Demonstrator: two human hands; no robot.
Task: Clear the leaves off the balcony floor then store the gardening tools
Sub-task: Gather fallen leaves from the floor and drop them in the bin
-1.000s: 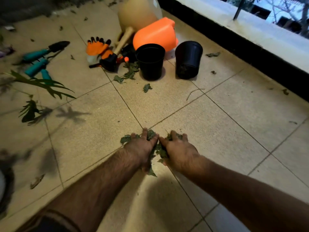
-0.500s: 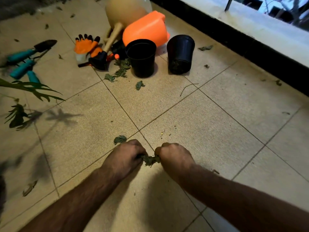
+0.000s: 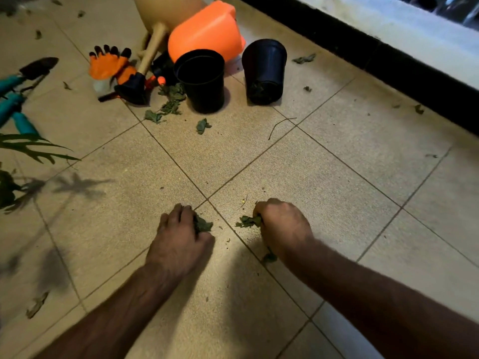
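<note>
My left hand (image 3: 178, 239) grips a clump of dark green leaves (image 3: 203, 225) low on the tiled floor. My right hand (image 3: 282, 226) grips a second clump of leaves (image 3: 247, 221), with a loose leaf (image 3: 269, 258) under its wrist. The two hands are apart. More leaves (image 3: 169, 102) lie beside the left black pot (image 3: 201, 79), and a single leaf (image 3: 202, 125) lies in front of it. Teal-handled garden tools (image 3: 15, 99) lie at the far left. An orange glove (image 3: 108, 64) lies near a wooden-handled tool (image 3: 146, 66).
A second black pot (image 3: 264, 71) stands to the right of the first, and an orange container (image 3: 207, 35) lies tipped behind both. A thin twig (image 3: 281, 125) lies on the tiles. Plant fronds (image 3: 31, 146) reach in from the left. A black-based ledge (image 3: 388, 55) bounds the right side.
My hands raked the leaf pile toward me, closed on it, and have now pulled apart, each holding a share. The view has shifted slightly.
</note>
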